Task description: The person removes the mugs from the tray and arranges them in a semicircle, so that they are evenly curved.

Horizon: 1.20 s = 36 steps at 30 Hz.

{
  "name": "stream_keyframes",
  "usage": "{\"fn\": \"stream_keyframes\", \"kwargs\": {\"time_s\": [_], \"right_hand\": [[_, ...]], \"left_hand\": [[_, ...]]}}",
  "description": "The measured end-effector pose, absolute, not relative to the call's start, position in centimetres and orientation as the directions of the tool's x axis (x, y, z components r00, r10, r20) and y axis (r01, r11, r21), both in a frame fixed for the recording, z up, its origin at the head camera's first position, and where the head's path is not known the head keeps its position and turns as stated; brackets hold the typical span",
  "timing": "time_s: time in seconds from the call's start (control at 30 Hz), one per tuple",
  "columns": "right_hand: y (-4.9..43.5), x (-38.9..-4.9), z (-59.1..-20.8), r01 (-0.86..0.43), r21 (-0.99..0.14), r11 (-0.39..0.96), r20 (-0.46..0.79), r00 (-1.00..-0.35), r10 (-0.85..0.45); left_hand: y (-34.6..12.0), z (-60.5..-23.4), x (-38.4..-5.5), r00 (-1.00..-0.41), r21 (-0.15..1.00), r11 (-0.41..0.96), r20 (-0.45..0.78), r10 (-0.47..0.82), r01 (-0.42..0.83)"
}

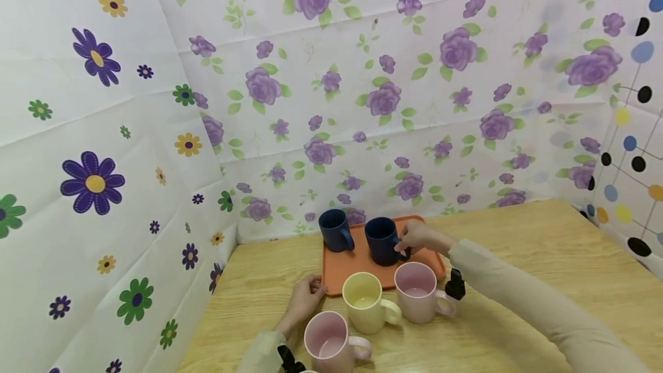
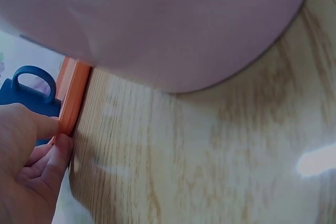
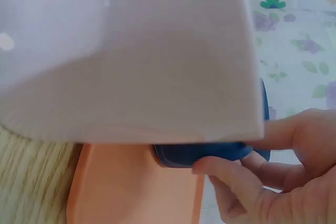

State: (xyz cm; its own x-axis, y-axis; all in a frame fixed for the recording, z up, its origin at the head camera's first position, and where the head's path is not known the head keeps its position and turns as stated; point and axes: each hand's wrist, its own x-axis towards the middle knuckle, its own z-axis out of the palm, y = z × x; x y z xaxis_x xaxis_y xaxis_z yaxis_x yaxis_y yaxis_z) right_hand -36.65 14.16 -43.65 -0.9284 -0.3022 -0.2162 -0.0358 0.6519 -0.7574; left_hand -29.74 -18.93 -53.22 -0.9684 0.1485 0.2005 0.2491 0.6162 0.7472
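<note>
An orange tray (image 1: 342,272) lies on the table with two dark blue mugs on it. My right hand (image 1: 419,236) grips the handle of the right-hand blue mug (image 1: 380,249), which stands upright over the tray. The other blue mug (image 1: 333,233) is at the tray's back left corner. At the front left corner, my left hand (image 1: 304,298) pinches the tray's rim between thumb and fingers, as the left wrist view shows. In the right wrist view, a large pale mug (image 3: 131,87) hides much of the held blue mug (image 3: 205,153).
Just in front of the tray stand a yellow mug (image 1: 362,311) and a pink mug (image 1: 416,298). Another pink mug (image 1: 327,345) is nearer, beside my left forearm. Flowered sheets (image 1: 331,131) hang behind the wooden table (image 1: 518,246) and along its left.
</note>
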Motion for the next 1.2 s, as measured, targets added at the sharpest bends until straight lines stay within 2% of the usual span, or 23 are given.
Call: {"fn": "stream_keyframes", "kwargs": {"time_s": [0.23,0.5,0.8,1.2], "right_hand": [[15.8,-36.0,-43.9,-0.149,-0.713,0.686,-0.037,-0.968,-0.249],[18.7,-33.9,-44.0,-0.190,-0.796,0.575,0.074,-0.973,-0.220],[22.1,-31.4,-44.0,-0.325,-0.693,0.643,0.248,-0.946,-0.210],[26.0,-25.7,-43.0,-0.260,-0.663,0.702,0.224,-0.964,-0.145]], "left_hand": [[-19.0,-53.4,-29.7,-0.967,0.753,0.606,0.202,0.155,0.254],[-19.1,-53.5,-29.8,-0.968,0.755,0.605,0.204,0.147,0.251],[-19.0,-53.5,-30.0,-0.967,0.746,0.616,0.213,0.138,0.253],[-19.0,-53.6,-29.8,-0.964,0.750,0.607,0.220,0.147,0.263]]}}
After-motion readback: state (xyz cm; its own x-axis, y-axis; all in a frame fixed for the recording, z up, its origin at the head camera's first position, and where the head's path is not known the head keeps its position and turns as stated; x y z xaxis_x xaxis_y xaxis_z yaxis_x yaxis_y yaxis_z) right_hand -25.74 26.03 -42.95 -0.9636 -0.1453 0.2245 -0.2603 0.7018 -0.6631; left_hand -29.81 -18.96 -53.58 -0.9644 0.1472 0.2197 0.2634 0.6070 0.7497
